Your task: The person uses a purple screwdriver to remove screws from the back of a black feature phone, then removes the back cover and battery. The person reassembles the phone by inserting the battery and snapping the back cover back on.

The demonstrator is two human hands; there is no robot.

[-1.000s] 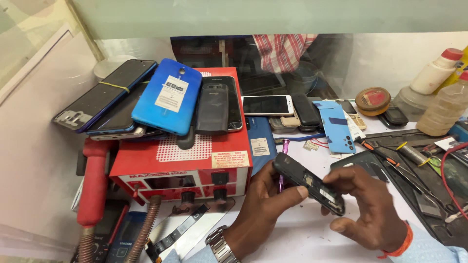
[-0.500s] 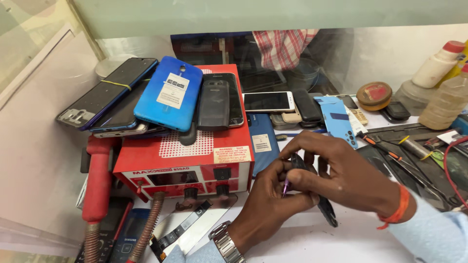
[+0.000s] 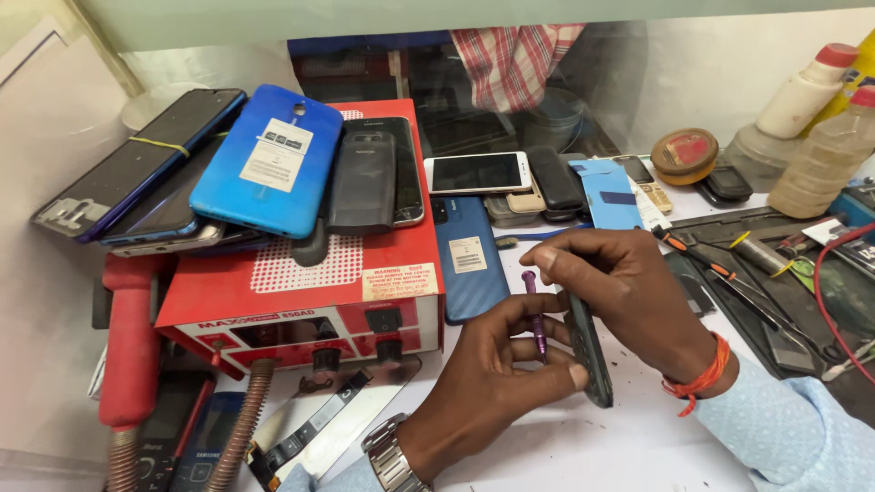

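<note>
The left hand (image 3: 497,364) and right hand (image 3: 629,301) together hold a slim dark phone (image 3: 588,351) edge-up above the white desk (image 3: 583,446), with a small purple screwdriver (image 3: 536,314) upright between them. Just beside them stands a red box-shaped machine (image 3: 301,292) stacked with phones, among them a bright blue phone back (image 3: 264,164).

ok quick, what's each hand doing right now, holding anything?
Left hand: closed around the dark phone, held on edge, with a purple tool between its fingers.
Right hand: closed on the phone's upper edge from above.
</note>
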